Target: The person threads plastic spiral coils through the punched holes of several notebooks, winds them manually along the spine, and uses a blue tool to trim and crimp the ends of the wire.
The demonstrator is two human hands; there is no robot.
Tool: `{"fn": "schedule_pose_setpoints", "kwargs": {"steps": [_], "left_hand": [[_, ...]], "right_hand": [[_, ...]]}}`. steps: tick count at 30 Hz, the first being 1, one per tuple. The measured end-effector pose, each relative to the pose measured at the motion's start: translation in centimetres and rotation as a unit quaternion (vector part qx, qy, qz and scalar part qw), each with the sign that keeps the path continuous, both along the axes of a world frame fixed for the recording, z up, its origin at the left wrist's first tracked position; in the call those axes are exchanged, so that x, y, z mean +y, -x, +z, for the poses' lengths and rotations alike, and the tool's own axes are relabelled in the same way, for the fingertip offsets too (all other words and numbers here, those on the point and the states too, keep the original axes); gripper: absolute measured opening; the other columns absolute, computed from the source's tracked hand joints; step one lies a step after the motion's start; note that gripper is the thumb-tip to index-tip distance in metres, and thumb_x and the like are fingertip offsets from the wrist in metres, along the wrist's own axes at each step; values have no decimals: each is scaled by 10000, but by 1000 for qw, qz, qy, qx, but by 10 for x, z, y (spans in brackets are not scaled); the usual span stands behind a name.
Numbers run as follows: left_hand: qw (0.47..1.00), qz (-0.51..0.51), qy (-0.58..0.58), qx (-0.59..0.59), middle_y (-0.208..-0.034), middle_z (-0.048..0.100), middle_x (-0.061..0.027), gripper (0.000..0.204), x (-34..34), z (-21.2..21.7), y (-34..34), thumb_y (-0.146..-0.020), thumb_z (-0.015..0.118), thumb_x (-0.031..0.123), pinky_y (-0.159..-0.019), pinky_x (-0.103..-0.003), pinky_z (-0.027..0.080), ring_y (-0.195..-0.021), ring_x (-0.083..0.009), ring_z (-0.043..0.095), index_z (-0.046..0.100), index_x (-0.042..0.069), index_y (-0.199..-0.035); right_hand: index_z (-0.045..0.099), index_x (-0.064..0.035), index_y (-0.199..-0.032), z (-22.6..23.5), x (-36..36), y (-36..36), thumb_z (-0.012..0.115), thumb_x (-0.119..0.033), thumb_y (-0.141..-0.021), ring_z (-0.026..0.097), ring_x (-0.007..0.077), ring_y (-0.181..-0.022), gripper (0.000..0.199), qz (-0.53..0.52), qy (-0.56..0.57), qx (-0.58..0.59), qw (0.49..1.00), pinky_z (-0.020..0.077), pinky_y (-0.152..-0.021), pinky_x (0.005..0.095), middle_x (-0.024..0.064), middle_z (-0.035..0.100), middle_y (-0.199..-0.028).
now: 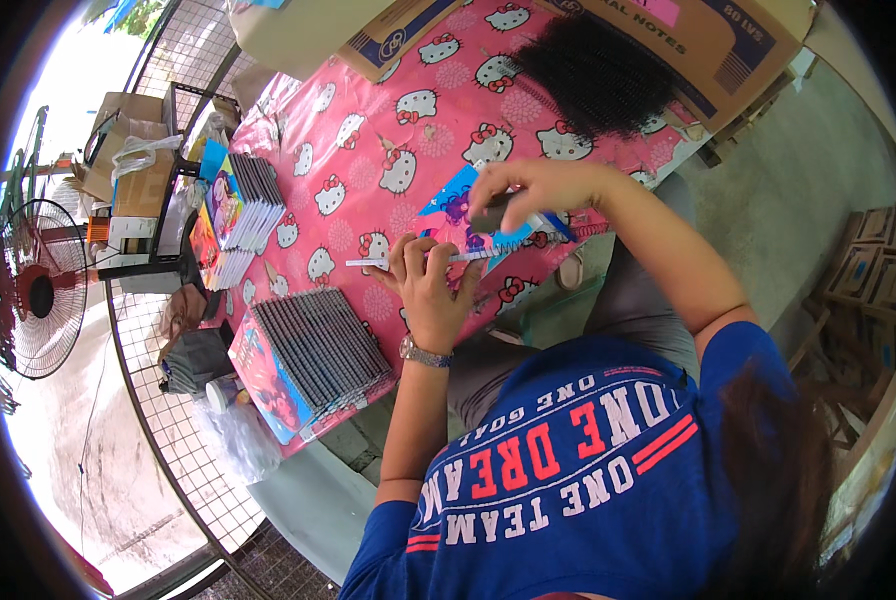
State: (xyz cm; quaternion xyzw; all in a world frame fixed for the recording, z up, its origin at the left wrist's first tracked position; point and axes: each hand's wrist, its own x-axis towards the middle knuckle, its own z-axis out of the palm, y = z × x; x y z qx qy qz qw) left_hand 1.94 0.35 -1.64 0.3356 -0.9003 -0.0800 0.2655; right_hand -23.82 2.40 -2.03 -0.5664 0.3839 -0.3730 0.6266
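1. My left hand (430, 280) grasps a thin white strip (368, 263), possibly a page edge, fingers over its far side and thumb toward the near side; this grip probably steadies the work.
2. My right hand (548, 188) is curled, its thumb and fingers apparently closed on a dark object (495, 212), whose kind I cannot tell; its raised wrist seems to let the fingertips work from above.
3. The notebook (452, 208), blue and purple, lies between my hands: just beyond the left, partly beneath the right. A coil (511, 243) shows just right of my left fingers, on the near side of my right hand. This central place presumably lets both hands reach it.
4. Left of my left wrist and nearer me, a stack of notebooks (313, 350) has its coils aligned, likely for neatness.
5. Farther out to the left sits a second stack (243, 205), arranged in offset batches, perhaps so that the coils do not press together.
6. Beyond my right hand, loose black coils (598, 80) lie heaped on the pink surface (373, 165), seemingly set aside from the working spot.
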Motion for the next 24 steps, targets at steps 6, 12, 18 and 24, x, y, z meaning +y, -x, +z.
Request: {"fn": "schedule_pose_setpoints", "kwargs": {"steps": [6, 12, 18, 24], "left_hand": [[999, -13, 18, -37, -1022, 569, -60, 340, 0, 16, 6, -696, 819, 276, -1029, -564, 244, -1111, -306, 485, 634, 113, -930], [999, -31, 2, -42, -1006, 575, -61, 354, -5, 20, 7, -695, 808, 262, -1025, -585, 235, -1105, -304, 497, 631, 115, -964], [999, -39, -16, -26, -1028, 583, -75, 365, -10, 17, 5, -704, 799, 258, -1031, -590, 233, -1091, -310, 506, 600, 103, -968], [998, -43, -34, -19, -1031, 588, -73, 380, -13, 18, 5, -700, 808, 238, -1049, -553, 245, -1073, -308, 516, 585, 91, -970]], "right_hand": [[662, -47, -1205, 9, 0, -6, 727, -380, -775, 532, 200, -1176, 547, 76, -8, -93, 993, 402, -1016, 359, 75, 573, -1256], [649, -1, -1167, 16, 2, -4, 721, -417, -744, 536, 219, -1182, 598, 63, 41, 55, 996, 399, -1028, 366, 102, 542, -1282], [658, -63, -1179, 16, -5, -8, 745, -305, -764, 534, 229, -1128, 488, 87, -16, -10, 996, 409, -1004, 346, 92, 549, -1159], [680, -10, -1086, 19, -3, -13, 743, -224, -752, 599, 177, -988, 402, -9, 91, 88, 992, 450, -906, 304, 68, 622, -983]]}}
